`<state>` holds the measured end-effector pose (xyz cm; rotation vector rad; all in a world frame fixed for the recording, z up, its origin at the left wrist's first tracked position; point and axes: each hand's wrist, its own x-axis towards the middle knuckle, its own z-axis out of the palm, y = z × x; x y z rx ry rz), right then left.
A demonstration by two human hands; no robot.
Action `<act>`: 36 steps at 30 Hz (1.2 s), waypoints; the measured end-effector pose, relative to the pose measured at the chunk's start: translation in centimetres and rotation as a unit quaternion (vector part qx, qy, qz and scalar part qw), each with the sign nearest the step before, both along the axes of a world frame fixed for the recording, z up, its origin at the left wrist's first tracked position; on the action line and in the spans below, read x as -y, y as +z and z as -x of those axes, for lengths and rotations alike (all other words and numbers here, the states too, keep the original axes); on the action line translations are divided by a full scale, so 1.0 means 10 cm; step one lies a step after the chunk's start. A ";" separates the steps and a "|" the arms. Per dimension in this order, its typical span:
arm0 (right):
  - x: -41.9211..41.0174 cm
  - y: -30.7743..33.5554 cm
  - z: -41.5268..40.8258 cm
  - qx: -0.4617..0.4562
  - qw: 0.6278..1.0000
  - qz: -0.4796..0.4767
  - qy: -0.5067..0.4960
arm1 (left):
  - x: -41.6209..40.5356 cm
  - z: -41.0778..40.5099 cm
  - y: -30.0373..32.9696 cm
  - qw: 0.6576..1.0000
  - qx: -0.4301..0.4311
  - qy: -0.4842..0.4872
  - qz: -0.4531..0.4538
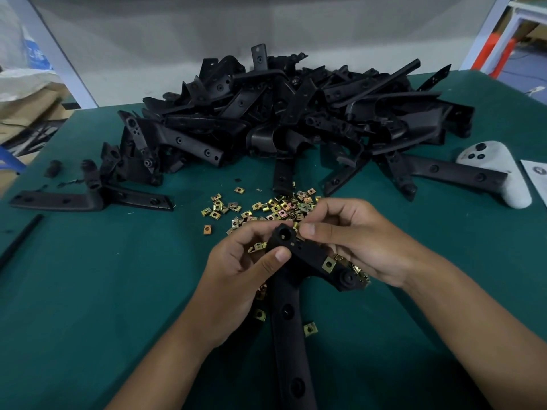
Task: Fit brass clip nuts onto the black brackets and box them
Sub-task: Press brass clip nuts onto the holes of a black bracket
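Holding a black bracket just above the green surface, a person is fitting brass nuts: the left hand is grasping the bracket's upper end between thumb and curled fingers, seemingly to steady it, while the right hand is pinching a nut at the bracket's top edge, apparently about to push it on. One nut is already sitting on the bracket's short arm, and the long arm is trailing toward the camera. Loose nuts are lying just beyond the hands, within easy reach, with the pile of brackets heaped behind them. A white controller is resting at the right, beside a sheet of paper whose print is too small to read. No box is showing.
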<state>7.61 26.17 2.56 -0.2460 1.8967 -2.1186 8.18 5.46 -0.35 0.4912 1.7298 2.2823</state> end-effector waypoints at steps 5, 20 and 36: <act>-0.01 0.00 0.00 -0.013 1.000 0.010 0.004 | 0.01 0.00 0.01 1.000 -0.010 0.019 0.001; -0.04 -0.03 0.00 -0.043 0.998 -0.050 0.026 | -0.02 0.00 -0.05 0.996 -0.024 0.081 0.015; -0.03 0.00 -0.02 -0.117 0.986 -0.114 0.034 | 0.00 0.02 -0.04 0.992 -0.054 0.113 -0.009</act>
